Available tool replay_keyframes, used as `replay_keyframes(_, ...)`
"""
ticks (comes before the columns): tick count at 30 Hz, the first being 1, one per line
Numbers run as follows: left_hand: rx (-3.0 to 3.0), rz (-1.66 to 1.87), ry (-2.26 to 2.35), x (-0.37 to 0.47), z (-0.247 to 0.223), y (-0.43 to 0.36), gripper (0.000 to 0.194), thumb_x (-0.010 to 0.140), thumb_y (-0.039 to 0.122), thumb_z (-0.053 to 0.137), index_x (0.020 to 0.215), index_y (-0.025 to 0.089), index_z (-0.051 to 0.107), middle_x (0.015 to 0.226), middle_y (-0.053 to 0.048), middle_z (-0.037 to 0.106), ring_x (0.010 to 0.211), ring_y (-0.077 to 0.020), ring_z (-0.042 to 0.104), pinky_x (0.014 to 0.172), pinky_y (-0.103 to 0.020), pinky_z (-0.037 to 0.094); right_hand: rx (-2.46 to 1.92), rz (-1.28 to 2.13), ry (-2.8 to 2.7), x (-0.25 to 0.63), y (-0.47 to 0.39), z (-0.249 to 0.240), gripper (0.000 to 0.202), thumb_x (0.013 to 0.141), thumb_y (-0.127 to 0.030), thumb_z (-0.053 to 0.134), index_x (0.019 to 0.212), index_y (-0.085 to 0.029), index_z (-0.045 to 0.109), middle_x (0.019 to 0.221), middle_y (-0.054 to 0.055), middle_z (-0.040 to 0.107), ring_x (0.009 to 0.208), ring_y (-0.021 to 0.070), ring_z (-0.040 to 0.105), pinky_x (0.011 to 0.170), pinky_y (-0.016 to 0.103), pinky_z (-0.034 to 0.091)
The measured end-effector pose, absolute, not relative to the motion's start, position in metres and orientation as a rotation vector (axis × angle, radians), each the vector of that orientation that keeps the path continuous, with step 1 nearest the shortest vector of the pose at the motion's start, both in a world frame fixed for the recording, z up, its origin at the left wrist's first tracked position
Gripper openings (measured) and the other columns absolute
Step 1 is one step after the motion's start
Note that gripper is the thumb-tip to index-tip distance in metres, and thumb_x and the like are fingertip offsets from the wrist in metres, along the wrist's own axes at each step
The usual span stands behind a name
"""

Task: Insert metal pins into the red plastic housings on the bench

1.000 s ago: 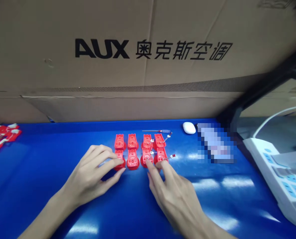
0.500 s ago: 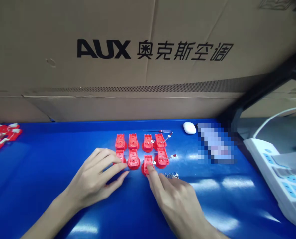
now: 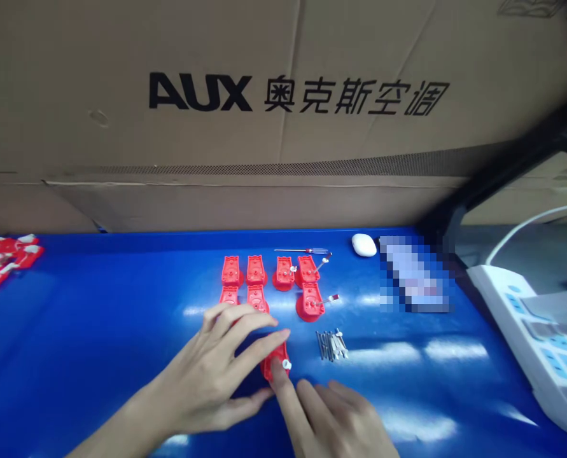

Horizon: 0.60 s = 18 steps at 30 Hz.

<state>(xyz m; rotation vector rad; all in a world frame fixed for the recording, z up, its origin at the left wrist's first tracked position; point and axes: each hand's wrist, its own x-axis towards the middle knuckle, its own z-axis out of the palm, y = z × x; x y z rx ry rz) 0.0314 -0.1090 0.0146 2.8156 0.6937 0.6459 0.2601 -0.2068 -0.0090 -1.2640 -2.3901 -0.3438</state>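
Observation:
A red plastic housing (image 3: 280, 350) with a small white piece (image 3: 287, 364) at its side lies near the table front, between my two hands. My right hand (image 3: 333, 416) has its index fingertip pressed into the housing's hollow; its thumb is hidden. My left hand (image 3: 216, 366) reaches over the housing's far left side, fingers stretched and thumb apart, partly covering it. Whether the left fingers touch it I cannot tell. Behind stand several similar red housings (image 3: 310, 300) in two rows, some with a white-tipped metal rod (image 3: 324, 299) sticking out. Two front ones are partly covered by my left hand.
Loose metal rods (image 3: 331, 345) lie right of the hands. A screwdriver (image 3: 307, 251), a white rounded case (image 3: 363, 245) and a blurred-out flat object (image 3: 414, 273) lie farther back. A power strip (image 3: 526, 318) is at right, red-and-white parts (image 3: 6, 264) at left, a cardboard box (image 3: 216, 140) behind.
My right hand has drawn one red housing out of the front row toward me. My left hand has moved right and nearer, from the left housings to this one. The loose rods are now uncovered.

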Motion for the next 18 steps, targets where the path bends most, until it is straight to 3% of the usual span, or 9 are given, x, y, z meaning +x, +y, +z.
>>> replay_keyframes(8, 2.772, 0.625, 0.678, 0.031, 0.012, -0.106, 0.046, 0.101, 0.028, 0.077, 0.145, 0.021, 0.067, 0.132, -0.012, 0.075, 0.129, -0.0333, 0.061, 0.107, -0.049, 0.042, -1.165, -0.325, -2.205, 0.27, -0.197, 0.015, 0.019, 0.103, -0.014, 0.063, 0.118, -0.015, 0.075, 0.058, -0.007, 0.06, 0.043, 0.0115, 0.052, 0.046, 0.032, 0.038)
replay_keyframes(10, 2.758, 0.64, 0.684, 0.031, 0.013, -0.105, 0.045, 0.101, 0.029, 0.078, 0.144, 0.02, 0.067, 0.132, -0.012, 0.075, 0.129, -0.0331, 0.061, 0.108, -0.049, 0.041, -1.296, -0.143, -2.098, 0.274, -0.188, 0.025, 0.02, 0.108, -0.016, 0.06, 0.124, -0.016, 0.072, 0.066, -0.005, 0.068, 0.048, 0.0121, 0.06, 0.05, 0.031, 0.042)
replay_keyframes(12, 2.758, 0.656, 0.696, 0.031, 0.014, -0.104, 0.043, 0.101, 0.03, 0.078, 0.141, 0.021, 0.068, 0.132, -0.012, 0.075, 0.13, -0.0334, 0.061, 0.109, -0.05, 0.04, -1.356, -0.001, -2.019, 0.276, -0.175, 0.032, 0.02, 0.111, -0.018, 0.055, 0.122, -0.018, 0.071, 0.064, -0.006, 0.066, 0.048, 0.0117, 0.062, 0.051, 0.028, 0.043)
replay_keyframes(15, 2.768, 0.663, 0.716, 0.03, 0.014, -0.103, 0.04, 0.1, 0.031, 0.079, 0.138, 0.022, 0.069, 0.132, -0.012, 0.075, 0.13, -0.0343, 0.061, 0.109, -0.051, 0.04, -1.69, -0.089, -2.112, 0.272, -0.153, 0.031, 0.027, 0.114, -0.025, 0.05, 0.129, -0.018, 0.07, 0.068, -0.001, 0.074, 0.048, 0.0166, 0.068, 0.049, 0.028, 0.042)
replay_keyframes(18, 2.769, 0.656, 0.726, 0.03, 0.015, -0.101, 0.039, 0.1, 0.031, 0.079, 0.137, 0.023, 0.07, 0.131, -0.012, 0.075, 0.129, -0.0341, 0.062, 0.109, -0.052, 0.04, -1.963, -0.094, -2.277, 0.262, -0.132, 0.023, 0.042, 0.106, -0.017, 0.058, 0.147, -0.01, 0.062, 0.064, 0.003, 0.074, 0.05, 0.0234, 0.073, 0.048, 0.028, 0.044)
